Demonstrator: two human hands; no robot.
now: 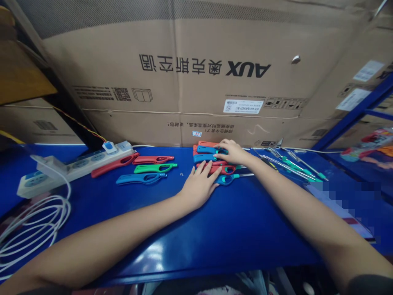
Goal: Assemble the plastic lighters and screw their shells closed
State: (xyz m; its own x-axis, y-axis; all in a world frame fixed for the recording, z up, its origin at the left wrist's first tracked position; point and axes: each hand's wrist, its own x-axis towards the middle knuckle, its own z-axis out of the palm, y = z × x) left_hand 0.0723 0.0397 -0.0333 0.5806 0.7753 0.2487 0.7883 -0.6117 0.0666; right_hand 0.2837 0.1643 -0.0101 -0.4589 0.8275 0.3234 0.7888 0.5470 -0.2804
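A cardboard box [196,35] fills the back, its printing upside down and its upper part running out of view. Before it spreads the blue tabletop [172,241], its near middle bright with glare. Both forearms are cut off by the frame. At left, a coil of white cable [63,207] leaves the frame, beside a long white power strip [81,164]. At right, a sheet [359,229] is partly blotted out by blocky squares, so its content cannot be read.

The left hand [198,188] rests against the near-left side of a pile of coloured handles [204,158], fingers spread and covering part of it; whether its grip is clamped on one cannot be told. The right hand [233,152] touches blue handles at the pile's far side; its palm is out of sight and its grip cannot be judged either. How many handles lie beneath is hard to make out.

Well left of the pile lie a red handle [145,159], a green handle [149,168] and a blue handle [133,179]. Right of the right wrist, thin metal rods [287,166] with green parts overlap. Smallest are some tiny blurred pieces [181,174] near the left hand.
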